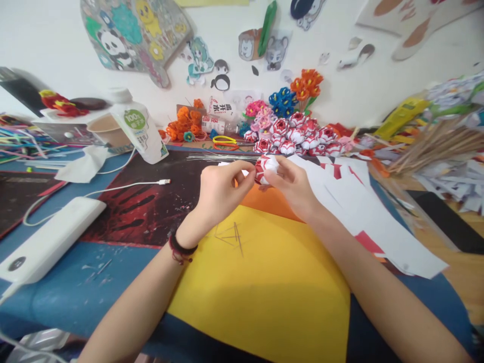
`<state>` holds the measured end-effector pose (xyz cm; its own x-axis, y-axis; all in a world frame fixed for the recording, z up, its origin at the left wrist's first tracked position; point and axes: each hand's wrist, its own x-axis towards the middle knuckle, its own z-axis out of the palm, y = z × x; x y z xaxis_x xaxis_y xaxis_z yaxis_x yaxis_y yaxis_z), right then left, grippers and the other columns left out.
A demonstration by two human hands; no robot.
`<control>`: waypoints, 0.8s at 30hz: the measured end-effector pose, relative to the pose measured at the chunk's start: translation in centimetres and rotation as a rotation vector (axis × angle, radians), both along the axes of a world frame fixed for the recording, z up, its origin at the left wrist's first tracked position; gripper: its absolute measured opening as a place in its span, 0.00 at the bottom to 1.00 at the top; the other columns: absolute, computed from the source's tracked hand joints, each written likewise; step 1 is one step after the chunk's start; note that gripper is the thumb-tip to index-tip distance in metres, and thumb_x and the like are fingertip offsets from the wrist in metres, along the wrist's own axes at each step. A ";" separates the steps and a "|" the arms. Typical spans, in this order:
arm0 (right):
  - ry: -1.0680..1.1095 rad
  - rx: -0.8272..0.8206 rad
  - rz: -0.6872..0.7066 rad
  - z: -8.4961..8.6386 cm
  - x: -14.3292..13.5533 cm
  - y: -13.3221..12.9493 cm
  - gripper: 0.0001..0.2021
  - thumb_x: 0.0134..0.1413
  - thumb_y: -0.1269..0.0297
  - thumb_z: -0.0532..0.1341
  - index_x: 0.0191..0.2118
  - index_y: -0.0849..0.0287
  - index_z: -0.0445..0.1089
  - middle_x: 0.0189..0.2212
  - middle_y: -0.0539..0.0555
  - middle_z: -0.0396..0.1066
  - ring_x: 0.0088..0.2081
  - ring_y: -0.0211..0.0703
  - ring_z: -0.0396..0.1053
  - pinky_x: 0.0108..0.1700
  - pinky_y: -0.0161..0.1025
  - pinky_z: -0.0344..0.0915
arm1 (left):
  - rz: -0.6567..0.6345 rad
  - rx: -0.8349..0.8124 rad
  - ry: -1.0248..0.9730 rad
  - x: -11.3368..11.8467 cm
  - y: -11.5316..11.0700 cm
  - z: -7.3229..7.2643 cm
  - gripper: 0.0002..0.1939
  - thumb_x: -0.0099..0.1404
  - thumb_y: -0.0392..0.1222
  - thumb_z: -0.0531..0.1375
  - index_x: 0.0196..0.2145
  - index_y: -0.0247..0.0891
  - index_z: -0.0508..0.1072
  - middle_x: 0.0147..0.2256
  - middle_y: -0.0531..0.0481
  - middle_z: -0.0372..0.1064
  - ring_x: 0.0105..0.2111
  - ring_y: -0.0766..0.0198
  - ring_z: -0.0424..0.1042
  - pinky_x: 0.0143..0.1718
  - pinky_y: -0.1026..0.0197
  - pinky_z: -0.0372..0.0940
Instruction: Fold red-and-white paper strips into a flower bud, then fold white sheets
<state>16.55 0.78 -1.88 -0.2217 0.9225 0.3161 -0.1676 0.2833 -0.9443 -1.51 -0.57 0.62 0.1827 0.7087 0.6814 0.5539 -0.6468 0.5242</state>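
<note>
My right hand (293, 184) is closed around a red-and-white paper flower (269, 165), held above the far edge of the orange paper (260, 197). At the flower's left side, my left hand (227, 189) is pinched, thumb against fingers. Its fingertips meet the flower's edge; whatever lies between them is too small to make out. Under my forearms spreads a large yellow sheet of paper (264, 292), with a few thin sticks (236, 237) on it.
Finished red-and-white flowers (298, 133) are heaped at the back. White paper sheets (351, 201) lie to the right, beside bundled sticks (434, 136). At left are a white power bank (53, 237), a cable and a white bottle (138, 128). Yellow-handled pliers (225, 141) rest behind thin wires (215, 157).
</note>
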 end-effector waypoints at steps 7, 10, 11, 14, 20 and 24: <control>0.054 -0.026 0.005 0.2 0.1 0.1 0.22 0.51 0.49 0.71 0.47 0.56 0.72 0.39 0.53 0.76 0.37 0.41 0.74 0.36 0.38 0.76 | -0.304 -0.414 -0.332 -0.3 0.1 1.5 0.16 0.65 0.53 0.65 0.33 0.35 0.79 0.18 0.54 0.67 0.17 0.72 0.63 0.18 0.68 0.53; 0.046 -0.009 0.009 0.2 0.1 0.0 0.21 0.51 0.49 0.71 0.46 0.56 0.72 0.39 0.53 0.75 0.37 0.41 0.74 0.35 0.37 0.76 | -0.315 -0.433 -0.346 -0.3 0.1 1.4 0.17 0.64 0.54 0.65 0.32 0.35 0.79 0.18 0.54 0.66 0.17 0.72 0.62 0.18 0.68 0.53; 0.038 -0.008 0.011 0.2 0.1 0.0 0.21 0.51 0.49 0.71 0.46 0.55 0.72 0.39 0.53 0.75 0.38 0.42 0.74 0.35 0.38 0.76 | -0.314 -0.432 -0.342 -0.3 0.2 1.4 0.17 0.64 0.55 0.66 0.32 0.35 0.79 0.18 0.54 0.66 0.17 0.72 0.62 0.18 0.68 0.53; 0.027 -0.020 0.020 0.2 0.2 -0.1 0.22 0.50 0.49 0.71 0.46 0.56 0.72 0.38 0.53 0.74 0.38 0.43 0.73 0.35 0.38 0.76 | -0.316 -0.428 -0.334 -0.3 0.2 1.3 0.18 0.63 0.55 0.66 0.31 0.35 0.79 0.18 0.54 0.66 0.18 0.72 0.62 0.18 0.68 0.54; 0.049 -0.016 0.035 0.1 0.3 0.1 0.21 0.51 0.50 0.71 0.47 0.56 0.72 0.38 0.52 0.74 0.36 0.40 0.73 0.34 0.37 0.75 | -0.353 -0.452 -0.402 -0.1 0.1 1.1 0.17 0.60 0.54 0.69 0.33 0.35 0.80 0.19 0.54 0.68 0.18 0.72 0.64 0.18 0.68 0.53; 0.044 -0.022 0.037 0.1 0.3 0.1 0.21 0.51 0.50 0.71 0.47 0.55 0.72 0.38 0.52 0.74 0.35 0.40 0.72 0.33 0.37 0.74 | -0.346 -0.469 -0.403 -0.1 0.0 1.1 0.18 0.59 0.54 0.70 0.32 0.34 0.80 0.19 0.52 0.69 0.18 0.72 0.64 0.18 0.68 0.53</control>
<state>16.83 0.88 -1.77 -0.2418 0.9207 0.3064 -0.2194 0.2557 -0.9415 -1.58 -0.55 1.68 0.2480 0.8908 0.3808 0.0619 -0.4069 0.9114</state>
